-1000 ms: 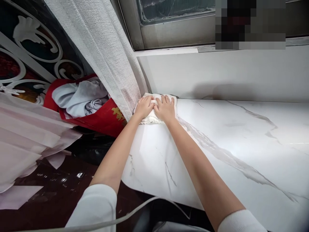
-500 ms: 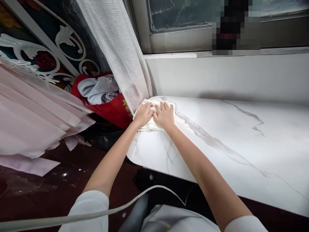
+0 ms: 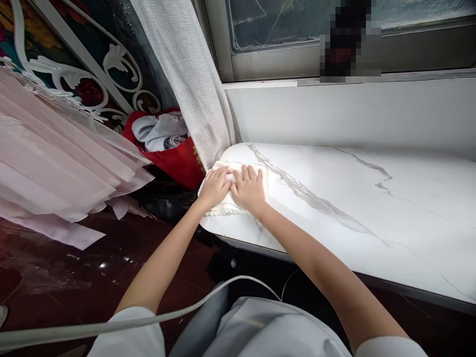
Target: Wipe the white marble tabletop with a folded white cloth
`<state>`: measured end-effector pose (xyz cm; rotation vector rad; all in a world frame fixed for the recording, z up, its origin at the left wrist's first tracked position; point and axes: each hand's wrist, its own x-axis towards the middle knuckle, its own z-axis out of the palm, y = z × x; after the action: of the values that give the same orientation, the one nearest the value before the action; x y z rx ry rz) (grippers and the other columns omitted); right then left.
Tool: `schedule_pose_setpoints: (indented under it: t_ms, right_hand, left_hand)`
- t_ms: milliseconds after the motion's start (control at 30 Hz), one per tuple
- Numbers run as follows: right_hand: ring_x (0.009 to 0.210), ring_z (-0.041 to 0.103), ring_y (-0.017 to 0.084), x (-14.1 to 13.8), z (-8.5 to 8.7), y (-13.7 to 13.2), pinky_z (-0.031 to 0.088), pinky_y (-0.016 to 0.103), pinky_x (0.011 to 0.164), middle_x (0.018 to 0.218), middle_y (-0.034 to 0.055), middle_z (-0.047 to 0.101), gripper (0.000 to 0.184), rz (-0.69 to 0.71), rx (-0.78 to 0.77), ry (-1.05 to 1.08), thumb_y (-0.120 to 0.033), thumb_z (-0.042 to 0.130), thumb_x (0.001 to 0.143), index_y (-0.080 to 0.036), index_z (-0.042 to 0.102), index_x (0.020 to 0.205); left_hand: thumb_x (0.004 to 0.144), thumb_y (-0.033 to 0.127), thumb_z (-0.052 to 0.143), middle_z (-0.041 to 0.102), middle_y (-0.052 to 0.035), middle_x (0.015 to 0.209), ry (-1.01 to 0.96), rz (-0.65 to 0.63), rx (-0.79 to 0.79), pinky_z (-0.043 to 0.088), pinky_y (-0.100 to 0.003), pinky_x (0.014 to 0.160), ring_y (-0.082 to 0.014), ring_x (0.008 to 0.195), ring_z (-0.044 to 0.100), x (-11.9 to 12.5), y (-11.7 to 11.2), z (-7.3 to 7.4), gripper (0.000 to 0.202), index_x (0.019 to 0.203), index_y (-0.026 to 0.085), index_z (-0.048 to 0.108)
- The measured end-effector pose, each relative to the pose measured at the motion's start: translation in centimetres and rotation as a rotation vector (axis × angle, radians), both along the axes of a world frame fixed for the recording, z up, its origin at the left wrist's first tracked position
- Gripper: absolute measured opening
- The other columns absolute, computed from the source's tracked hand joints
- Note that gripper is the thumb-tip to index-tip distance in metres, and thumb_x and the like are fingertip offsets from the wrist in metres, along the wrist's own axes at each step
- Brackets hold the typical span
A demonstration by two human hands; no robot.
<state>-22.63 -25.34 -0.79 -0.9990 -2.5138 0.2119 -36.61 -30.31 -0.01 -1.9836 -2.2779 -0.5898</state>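
Note:
A cream-white cloth [image 3: 232,204] lies flat on the left end of a white marble-patterned tabletop [image 3: 320,173]. My left hand [image 3: 215,187] presses flat on the cloth's left part with fingers stretched forward. Beside it, my right hand [image 3: 250,188] also rests palm down on the cloth, its fingers spread. The two thumbs nearly meet. Neither hand grips the cloth; both are open on top of it.
A light curtain [image 3: 193,74] hangs down to the table's left corner. Left of it are a red bag [image 3: 174,163] with grey cloth inside and a pink ruffled fabric [image 3: 67,158]. A white cable [image 3: 178,317] crosses in front of my body. Behind the table is a window [image 3: 275,59].
Both hands and the cloth have slid toward me and slightly left, nearer the table's front left corner. The view has shifted a little.

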Motion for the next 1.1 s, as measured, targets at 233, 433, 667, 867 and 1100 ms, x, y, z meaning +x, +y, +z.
schedule_pose_setpoints:
  t_ms: [233, 433, 667, 867, 1100]
  right_hand:
    - [0.144, 0.032, 0.037, 2.0, 0.1, -3.9, 0.017, 0.063, 0.115, 0.155, 0.0232, 0.039, 0.052, 0.056, 0.021, -0.008, -0.035, 0.039, 0.102, -0.010, 0.047, 0.147]
    - [0.147, 0.027, 0.040, 4.2, 0.5, -5.6, 0.016, 0.065, 0.116, 0.157, 0.0246, 0.034, 0.056, 0.148, -0.008, -0.079, -0.038, 0.035, 0.103, -0.010, 0.043, 0.151]
    - [0.146, 0.030, 0.039, 5.1, 0.4, -5.8, 0.016, 0.064, 0.117, 0.157, 0.0231, 0.035, 0.056, 0.172, -0.004, -0.062, -0.039, 0.036, 0.102, -0.011, 0.044, 0.150]
    - [0.145, 0.030, 0.039, 5.2, 0.2, -4.1, 0.016, 0.063, 0.117, 0.157, 0.0220, 0.036, 0.056, 0.222, 0.016, -0.078, -0.038, 0.037, 0.101, -0.012, 0.044, 0.150]
    - [0.146, 0.029, 0.035, 5.1, 0.3, 1.9, 0.016, 0.060, 0.116, 0.157, 0.0192, 0.037, 0.054, 0.272, 0.049, -0.126, -0.036, 0.030, 0.103, -0.014, 0.044, 0.150]
  left_hand:
    - [0.091, 0.024, 0.034, 0.057, -0.0120, 0.142, 0.037, 0.038, -0.030, 0.024, -0.045, 0.123, -0.0230, 0.139, 0.045, 2.0, -4.5, 0.1, 0.036, 0.120, 0.017, 0.055]
    - [0.092, 0.025, 0.032, 0.057, -0.0139, 0.143, 0.061, 0.060, -0.006, 0.025, -0.048, 0.122, -0.0245, 0.139, 0.045, 4.3, -7.3, 0.0, 0.037, 0.121, 0.019, 0.055]
    - [0.092, 0.024, 0.031, 0.053, -0.0111, 0.148, 0.083, 0.065, -0.056, 0.024, -0.051, 0.122, -0.0251, 0.143, 0.041, 5.2, -7.8, 0.2, 0.041, 0.127, 0.022, 0.052]
    - [0.091, 0.024, 0.034, 0.052, -0.0136, 0.148, 0.086, 0.109, -0.122, 0.024, -0.050, 0.122, -0.0277, 0.143, 0.041, 5.4, -6.3, 0.6, 0.044, 0.131, 0.018, 0.051]
    - [0.091, 0.020, 0.037, 0.058, -0.0146, 0.138, 0.063, 0.128, -0.087, 0.025, -0.054, 0.120, -0.0297, 0.137, 0.046, 5.9, -1.3, 0.7, 0.034, 0.122, 0.019, 0.052]
